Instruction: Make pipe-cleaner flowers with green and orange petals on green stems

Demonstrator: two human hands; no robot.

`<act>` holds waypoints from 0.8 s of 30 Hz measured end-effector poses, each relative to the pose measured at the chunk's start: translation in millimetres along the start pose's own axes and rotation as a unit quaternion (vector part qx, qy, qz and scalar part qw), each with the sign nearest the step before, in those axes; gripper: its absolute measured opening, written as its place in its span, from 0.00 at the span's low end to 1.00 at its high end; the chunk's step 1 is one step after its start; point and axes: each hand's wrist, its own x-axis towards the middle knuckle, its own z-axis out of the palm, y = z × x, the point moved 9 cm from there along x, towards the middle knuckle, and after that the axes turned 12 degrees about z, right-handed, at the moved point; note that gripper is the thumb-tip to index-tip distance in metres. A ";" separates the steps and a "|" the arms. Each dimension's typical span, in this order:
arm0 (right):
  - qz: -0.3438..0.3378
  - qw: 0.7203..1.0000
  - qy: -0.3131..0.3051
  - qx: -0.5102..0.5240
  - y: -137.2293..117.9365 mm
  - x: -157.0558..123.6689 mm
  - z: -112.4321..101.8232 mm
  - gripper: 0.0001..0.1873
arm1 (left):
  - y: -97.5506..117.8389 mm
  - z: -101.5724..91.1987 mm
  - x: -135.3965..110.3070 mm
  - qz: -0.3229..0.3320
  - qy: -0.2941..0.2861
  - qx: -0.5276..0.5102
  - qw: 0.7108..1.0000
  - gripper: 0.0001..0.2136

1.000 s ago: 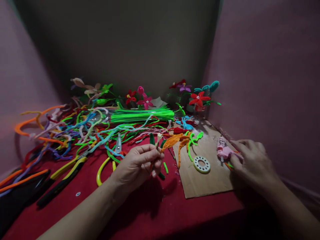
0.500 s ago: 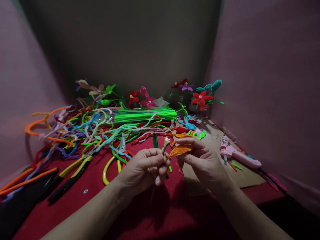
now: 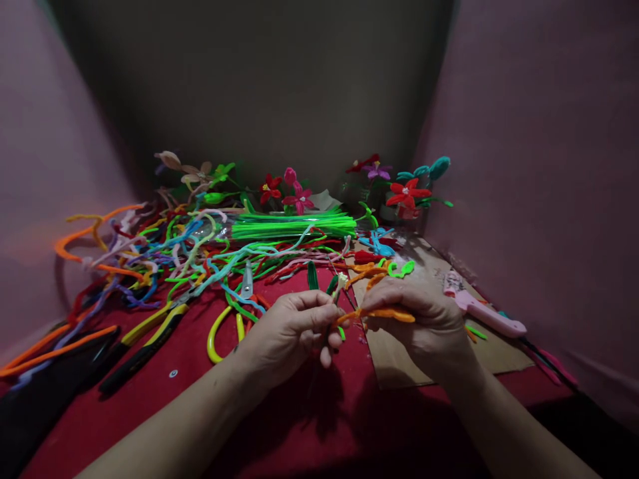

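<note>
Clear sleeve [image 3: 225, 229] containing green pipe cleaners [image 3: 294, 227]; left hand [image 3: 293, 331] pinching cream-tipped stem [image 3: 341, 283], lower end obscured; right hand [image 3: 424, 326] gripping orange petal [image 3: 398, 315].

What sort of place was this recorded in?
Probably a small craft corner, perhaps in a home. Colourful pipe cleaners are piled on a red-covered table, along with yellow-and-black pliers and what looks like a pink glue gun.
</note>
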 end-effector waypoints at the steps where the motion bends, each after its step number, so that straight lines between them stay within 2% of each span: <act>1: 0.010 1.000 -0.010 0.009 1.0 1.4 0.0 0.05 | 0.3 -0.1 -0.4 -0.002 0.005 0.007 1.000 0.06; 3: 0.028 0.999 -0.009 0.017 3.1 4.6 -3.9 0.03 | 1.3 -0.6 -1.6 -0.005 0.016 0.020 1.000 0.06; 5: 0.041 0.999 0.021 0.021 5.3 7.5 -13.5 0.03 | 2.4 -2.2 -3.3 -0.008 0.030 0.033 0.999 0.06; 7: 0.052 0.996 0.033 0.065 8.0 9.7 -21.4 0.04 | 4.0 -3.8 -4.6 -0.005 0.040 0.042 0.998 0.07; 11: 0.084 0.981 -0.038 0.169 15.9 12.6 -14.9 0.02 | 7.6 -1.2 -5.2 0.015 0.030 0.038 0.999 0.06; 16: 0.106 0.984 -0.072 0.126 22.2 11.0 3.6 0.03 | 5.2 3.4 -6.9 0.002 0.022 0.051 0.998 0.07; 24: 0.031 0.997 -0.066 -0.010 1.4 8.9 7.5 0.04 | 0.5 3.3 -8.5 -0.013 -0.003 0.070 0.997 0.07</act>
